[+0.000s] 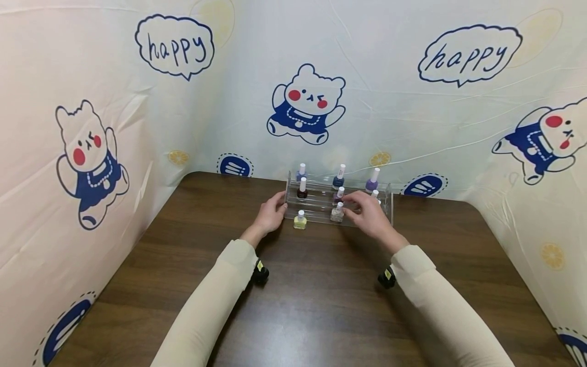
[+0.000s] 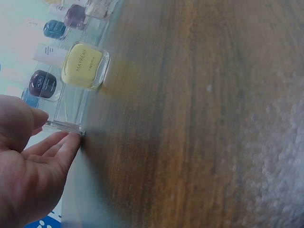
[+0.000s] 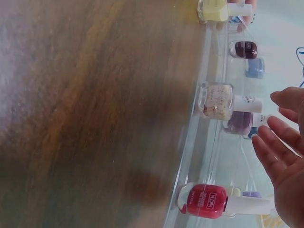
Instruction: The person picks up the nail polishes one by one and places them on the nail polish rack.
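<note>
A clear stepped display rack (image 1: 316, 208) stands at the back of the table with nail polish bottles on its tiers. My left hand (image 1: 270, 214) grips the rack's left end panel, thumb and fingers (image 2: 71, 142) on either side of it. My right hand (image 1: 369, 216) is over the rack's right half, fingers loosely spread, fingertips close to the white cap of a purple polish bottle (image 3: 239, 122) on the middle tier. In front of that bottle sits a clear glitter polish (image 3: 218, 100). A yellow polish (image 2: 85, 65) stands at front left, and a red polish (image 3: 206, 201) at front right.
A dark red polish (image 1: 302, 192) is on the middle tier at left. The back tier bears light blue (image 1: 301, 176), dark blue (image 1: 338, 180) and lilac (image 1: 372, 184) bottles. Behind the wooden table (image 1: 293, 306) hangs a printed cloth (image 1: 385, 117).
</note>
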